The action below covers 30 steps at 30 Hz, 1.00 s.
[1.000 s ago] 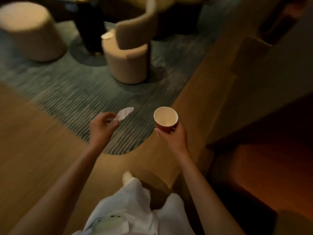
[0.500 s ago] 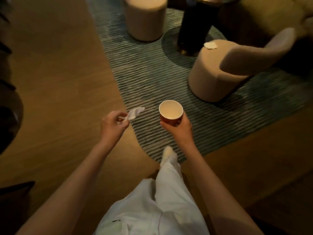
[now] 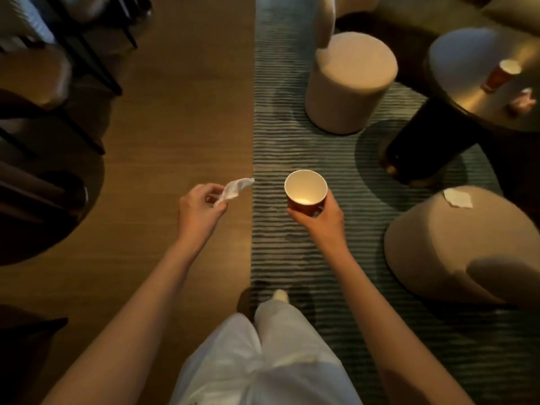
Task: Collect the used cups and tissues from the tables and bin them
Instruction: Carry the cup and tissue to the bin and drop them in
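Fingers of the person's left hand (image 3: 198, 211) are pinching a crumpled white tissue (image 3: 235, 189), its loose end sticking out to the right above the wooden plank floor (image 3: 175, 127). Fingers and thumb of the right hand (image 3: 320, 219) are curling round the base of a red paper cup with a pale inside (image 3: 305, 190), keeping it upright over the striped grey-green rug (image 3: 292, 258). White-trousered legs (image 3: 263, 355) are showing below, one foot stepping on the rug's edge. To the right, a round gold-topped table on a dark pedestal (image 3: 467, 103) is carrying a second red paper cup (image 3: 501, 76) and, just beside it, a small crumpled pinkish wrapper or tissue (image 3: 521, 101); I cannot tell which. Nearer, a flat white tissue (image 3: 457, 198) is lying on the seat of a beige upholstered chair (image 3: 455, 247). A beige round pouf (image 3: 350, 83) is standing on the rug behind the held cup. Dark chairs (image 3: 43, 171) are crowding the left edge.
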Motion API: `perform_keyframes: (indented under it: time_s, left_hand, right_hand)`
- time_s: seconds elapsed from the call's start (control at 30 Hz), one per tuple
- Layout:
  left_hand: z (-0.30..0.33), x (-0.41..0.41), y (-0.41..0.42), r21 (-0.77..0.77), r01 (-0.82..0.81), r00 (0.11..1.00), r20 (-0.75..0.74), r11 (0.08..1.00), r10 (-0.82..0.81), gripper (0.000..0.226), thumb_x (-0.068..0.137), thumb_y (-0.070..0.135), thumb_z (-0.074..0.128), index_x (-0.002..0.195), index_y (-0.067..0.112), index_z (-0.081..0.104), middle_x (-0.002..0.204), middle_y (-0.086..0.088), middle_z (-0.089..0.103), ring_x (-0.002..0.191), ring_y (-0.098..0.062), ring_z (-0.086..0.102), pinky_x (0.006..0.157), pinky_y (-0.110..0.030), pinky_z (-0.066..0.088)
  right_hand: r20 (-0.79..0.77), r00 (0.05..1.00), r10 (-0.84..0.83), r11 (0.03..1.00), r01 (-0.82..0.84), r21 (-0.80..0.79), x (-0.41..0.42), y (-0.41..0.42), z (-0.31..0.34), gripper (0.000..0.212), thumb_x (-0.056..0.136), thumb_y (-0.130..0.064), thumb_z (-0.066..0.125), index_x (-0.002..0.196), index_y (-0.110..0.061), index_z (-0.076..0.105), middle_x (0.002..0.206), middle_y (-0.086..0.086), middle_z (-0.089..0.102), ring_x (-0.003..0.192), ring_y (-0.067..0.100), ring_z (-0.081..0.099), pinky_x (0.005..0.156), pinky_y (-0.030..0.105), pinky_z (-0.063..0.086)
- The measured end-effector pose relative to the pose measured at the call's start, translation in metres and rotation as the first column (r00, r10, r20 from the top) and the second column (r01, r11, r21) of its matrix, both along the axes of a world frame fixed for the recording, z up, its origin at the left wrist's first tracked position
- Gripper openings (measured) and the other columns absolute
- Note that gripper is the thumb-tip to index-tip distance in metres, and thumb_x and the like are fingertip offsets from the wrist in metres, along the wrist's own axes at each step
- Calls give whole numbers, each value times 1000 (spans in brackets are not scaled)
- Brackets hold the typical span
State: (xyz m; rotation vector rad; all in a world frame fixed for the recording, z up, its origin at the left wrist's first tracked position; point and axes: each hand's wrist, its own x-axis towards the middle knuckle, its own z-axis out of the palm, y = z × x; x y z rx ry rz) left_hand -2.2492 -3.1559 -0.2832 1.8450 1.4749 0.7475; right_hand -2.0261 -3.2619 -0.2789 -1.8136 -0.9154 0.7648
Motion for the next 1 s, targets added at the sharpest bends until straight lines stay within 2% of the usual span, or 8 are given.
perform_keyframes:
  time_s: [0.17, 0.3, 0.37, 0.5, 0.57, 0.67, 0.83, 1.0]
  left_hand:
    - [3, 25, 78, 0, -92, 996, -17, 996, 92, 25, 72, 8, 73, 93, 22, 71, 88, 7, 66, 73, -5, 60, 67, -12, 43]
    - [-10, 43, 145, -36, -133, 991, -24, 990, 132, 25, 71, 5, 73, 92, 18, 72, 87, 1, 68, 74, -11, 62, 72, -23, 48]
    - [-16, 54, 194, -36, -138, 990, -9, 990, 138, 26, 71, 4, 73, 92, 17, 72, 88, 0, 69, 75, -13, 63, 74, -25, 50]
    - [-7, 83, 317, 4, -106, 994, 8, 994, 106, 28, 72, 3, 73, 96, 17, 72, 91, 2, 67, 77, -11, 62, 73, -22, 48]
    - [5, 98, 377, 25, -102, 995, 5, 994, 102, 29, 72, 5, 73, 97, 18, 72, 92, 5, 66, 77, -8, 61, 70, -17, 44]
    - [18, 123, 457, 22, -74, 997, -14, 997, 74, 28, 74, 7, 74, 100, 20, 71, 94, 7, 64, 79, -6, 60, 69, -15, 45]
    - [15, 175, 575, 20, -21, 1000, -6, 1000, 21, 27, 74, 8, 74, 98, 20, 71, 92, 7, 64, 79, -6, 59, 71, -20, 47]
    - [4, 249, 716, 36, 32, 999, -6, 999, -32, 26, 74, 8, 75, 96, 20, 71, 91, 7, 65, 76, -2, 58, 66, -11, 42]
  right_hand:
    - [5, 995, 104, 995, -104, 7, 33, 104, 1, 76, 63, -31, 86, 127, -38, 46, 110, -26, 53, 101, -14, 51, 83, 7, 39]
    - [-7, 988, 154, 988, -154, -2, 55, 188, -12, 75, 63, -28, 86, 128, -31, 49, 117, -14, 57, 108, 1, 53, 90, 21, 45]
    - [16, 986, 166, 986, -166, 5, 68, 239, -17, 72, 63, -26, 87, 125, -32, 49, 116, -14, 57, 106, 2, 54, 92, 25, 47]
    - [12, 988, 154, 988, -154, 24, 97, 361, -4, 71, 64, -28, 86, 123, -36, 47, 114, -17, 57, 108, 3, 55, 97, 30, 47]
    - [29, 989, 148, 988, -149, 34, 114, 417, 9, 73, 64, -32, 86, 124, -38, 45, 115, -18, 54, 113, 7, 52, 97, 28, 45]
    - [35, 992, 118, 991, -120, 53, 140, 491, 20, 71, 65, -32, 85, 122, -40, 43, 109, -24, 52, 108, 1, 50, 89, 16, 40]
    - [-1, 997, 80, 996, -80, 39, 187, 592, 7, 67, 67, -30, 84, 119, -41, 43, 104, -30, 52, 99, -15, 52, 77, 4, 39]
    - [-78, 996, 42, 998, -38, 56, 254, 721, -7, 68, 68, -26, 85, 120, -39, 44, 110, -22, 56, 104, -2, 54, 88, 17, 41]
